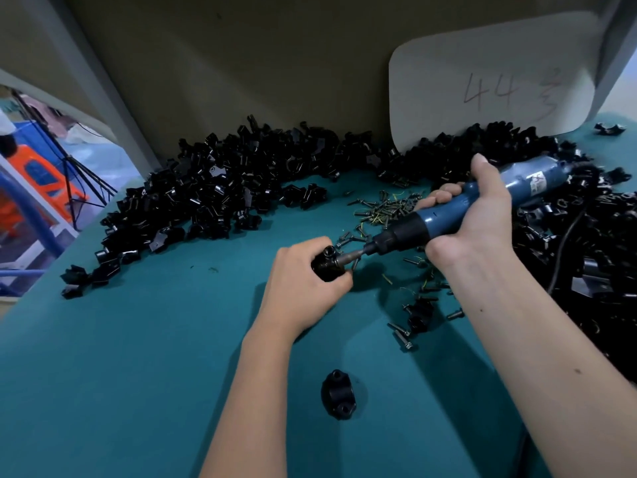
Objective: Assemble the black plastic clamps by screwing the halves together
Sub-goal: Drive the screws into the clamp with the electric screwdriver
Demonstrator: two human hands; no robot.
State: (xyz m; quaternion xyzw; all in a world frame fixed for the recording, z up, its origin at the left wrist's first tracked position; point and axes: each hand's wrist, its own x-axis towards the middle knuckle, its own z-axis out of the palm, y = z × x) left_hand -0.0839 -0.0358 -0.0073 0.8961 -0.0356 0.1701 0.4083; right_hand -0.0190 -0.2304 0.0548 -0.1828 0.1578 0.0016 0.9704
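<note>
My left hand (303, 288) grips a black plastic clamp (326, 264) just above the teal table, near the middle of the view. My right hand (472, 215) is wrapped around a blue electric screwdriver (448, 215), which slants down to the left. Its bit (348, 259) meets the right side of the held clamp. Loose dark screws (386, 205) lie scattered behind and to the right of the hands. A single black clamp (338, 395) rests on the table close to me.
Large heaps of black clamp halves (220, 188) fill the back and right side (586, 257) of the teal table (138, 374). A white card marked "44" (489, 84) leans on the cardboard wall. The screwdriver's black cable (565, 243) runs over the right heap.
</note>
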